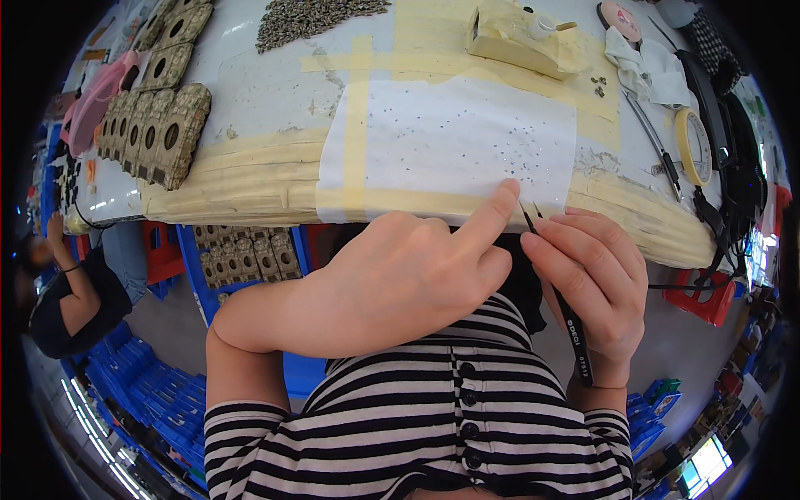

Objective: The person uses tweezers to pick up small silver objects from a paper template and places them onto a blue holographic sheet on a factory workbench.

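Note:
A white sheet of paper (383, 179) lies at the near edge of the bench, scattered with tiny shiny chips (525, 154), densest toward its right side. My left hand (408, 271) reaches across from the left with its index finger stretched out; the fingertip rests on or just over the sheet beside the chips. Its other fingers are curled, and I see nothing held in them. Black fine-tipped tweezers (575, 337) are gripped in my right hand (596, 271), points upward next to the left index finger. Whether anything sits between the tips is too small to tell.
Camouflage-patterned pieces with oval openings (154, 133) stand at the left; more fill a blue crate (193, 262) below. Behind are a heap of small brownish parts (321, 18) and a taped box (521, 46). A tape roll (693, 146) lies right. Another person (79, 292) sits left.

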Motion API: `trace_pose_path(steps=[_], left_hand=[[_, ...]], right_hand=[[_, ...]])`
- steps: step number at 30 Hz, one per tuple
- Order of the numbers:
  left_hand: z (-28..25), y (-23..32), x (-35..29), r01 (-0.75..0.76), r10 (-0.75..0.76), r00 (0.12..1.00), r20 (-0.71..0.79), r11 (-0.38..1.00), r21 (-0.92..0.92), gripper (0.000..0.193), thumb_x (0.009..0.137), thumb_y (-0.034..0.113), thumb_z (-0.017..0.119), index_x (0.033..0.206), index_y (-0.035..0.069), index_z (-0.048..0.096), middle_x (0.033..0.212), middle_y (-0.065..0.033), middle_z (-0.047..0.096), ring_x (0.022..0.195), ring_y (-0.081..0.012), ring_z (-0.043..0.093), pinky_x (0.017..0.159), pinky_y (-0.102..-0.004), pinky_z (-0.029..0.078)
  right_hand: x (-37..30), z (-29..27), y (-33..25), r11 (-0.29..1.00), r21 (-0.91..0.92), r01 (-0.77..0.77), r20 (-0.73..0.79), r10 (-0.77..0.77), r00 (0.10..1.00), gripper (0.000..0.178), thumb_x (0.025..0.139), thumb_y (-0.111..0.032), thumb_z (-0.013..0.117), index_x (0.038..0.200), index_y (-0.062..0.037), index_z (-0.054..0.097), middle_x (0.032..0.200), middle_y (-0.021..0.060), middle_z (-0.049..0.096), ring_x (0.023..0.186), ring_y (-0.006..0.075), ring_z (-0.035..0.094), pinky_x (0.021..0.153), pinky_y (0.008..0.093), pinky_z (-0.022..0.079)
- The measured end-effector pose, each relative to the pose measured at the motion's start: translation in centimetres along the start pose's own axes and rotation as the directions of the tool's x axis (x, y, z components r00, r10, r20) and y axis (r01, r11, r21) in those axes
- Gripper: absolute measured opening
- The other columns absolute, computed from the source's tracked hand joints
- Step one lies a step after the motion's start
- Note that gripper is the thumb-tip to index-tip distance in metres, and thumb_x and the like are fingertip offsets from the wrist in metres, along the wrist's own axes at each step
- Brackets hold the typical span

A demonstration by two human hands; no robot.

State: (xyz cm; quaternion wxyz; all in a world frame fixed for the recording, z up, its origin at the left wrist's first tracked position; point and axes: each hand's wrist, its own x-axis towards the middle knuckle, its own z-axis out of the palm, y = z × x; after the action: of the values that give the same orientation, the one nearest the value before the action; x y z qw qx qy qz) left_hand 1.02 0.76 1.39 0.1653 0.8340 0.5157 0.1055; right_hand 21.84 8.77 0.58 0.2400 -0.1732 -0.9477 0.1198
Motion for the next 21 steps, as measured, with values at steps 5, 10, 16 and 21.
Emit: trace_pose_path(steps=[5,10,16,21], left_hand=[[0.3,-1.0,-0.5,-0.039,0.020,0.993,-0.117,0.986,-0.163,0.008,0.078,0.010,0.066,0.078,0.006,0.059,0.134,-0.0162,0.056,0.054,-0.0137,0.060,0.047,-0.0270,0.049],[0.2,-1.1,-1.0,0.057,-0.141,0.964,-0.225,0.937,-0.344,0.012,0.073,0.009,0.074,0.082,0.007,0.067,0.120,-0.0145,0.063,0.052,-0.0090,0.055,0.046,-0.0233,0.044],[1.3,-1.9,-1.8,-0.204,0.138,0.847,-0.514,0.976,-0.074,0.022,0.067,0.009,0.076,0.089,0.006,0.071,0.093,-0.0076,0.063,0.056,-0.0132,0.058,0.047,-0.0251,0.045],[1.9,-1.8,-2.7,-0.243,0.260,0.809,-0.527,0.965,0.103,0.029,0.064,0.006,0.077,0.091,0.005,0.069,0.088,-0.0056,0.061,0.060,-0.0141,0.060,0.049,-0.0259,0.046]], right_hand=[[-0.4,0.1,0.0,0.983,0.120,-0.138,-0.154,0.156,0.976,0.029,0.067,-0.004,0.074,0.096,-0.0033,0.072,0.092,0.0101,0.069,0.082,0.0255,0.068,0.073,0.0337,0.057],[-1.0,0.0,0.5,0.937,0.266,-0.227,-0.282,0.301,0.911,0.024,0.077,-0.010,0.078,0.097,0.0023,0.072,0.088,0.0154,0.071,0.076,0.0235,0.069,0.068,0.0292,0.055],[-1.2,0.9,0.1,0.837,0.526,-0.148,-0.283,0.336,0.898,0.032,0.079,-0.025,0.078,0.094,0.0028,0.071,0.084,0.0147,0.072,0.075,0.0241,0.070,0.066,0.0280,0.055],[-0.9,1.8,-0.4,0.779,0.623,-0.068,-0.200,0.243,0.949,0.028,0.082,-0.026,0.075,0.097,-0.0024,0.072,0.090,0.0127,0.072,0.078,0.0247,0.070,0.067,0.0300,0.056]])
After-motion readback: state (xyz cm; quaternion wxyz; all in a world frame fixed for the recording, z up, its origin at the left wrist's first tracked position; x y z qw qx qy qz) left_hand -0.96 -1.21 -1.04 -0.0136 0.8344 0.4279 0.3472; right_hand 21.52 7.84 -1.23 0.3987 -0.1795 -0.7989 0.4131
